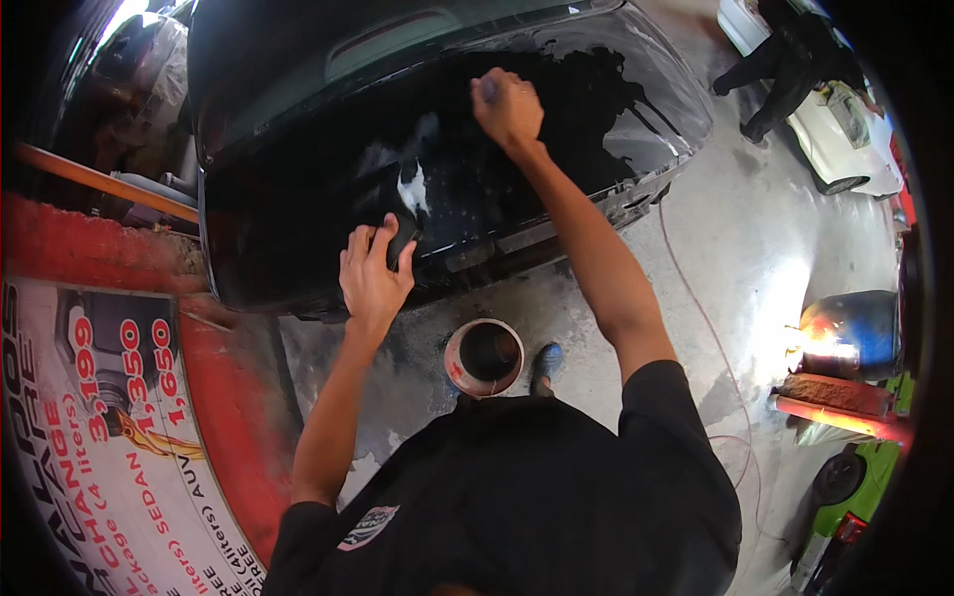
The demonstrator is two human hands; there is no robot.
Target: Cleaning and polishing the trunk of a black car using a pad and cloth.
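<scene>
A black car's rear panel (298, 216), probably the trunk lid, lies before me, with wet, shiny black areas and a dull grey patch at its right end. My left hand (375, 272) grips a dark block (403, 240) against the panel near its lower edge. Farther up and to the right, my right hand (509, 108) is closed around a small purplish object (489, 89) over the wet surface; its kind cannot be told. White glare shows on the paint between my hands.
A round bucket (452, 357) with dark contents stands on the concrete floor by my foot. A thin hose (704, 320) runs along the floor at right. A red ledge and a printed banner (149, 387) are at left. Another person (794, 63) is beside a white car (850, 149) at upper right.
</scene>
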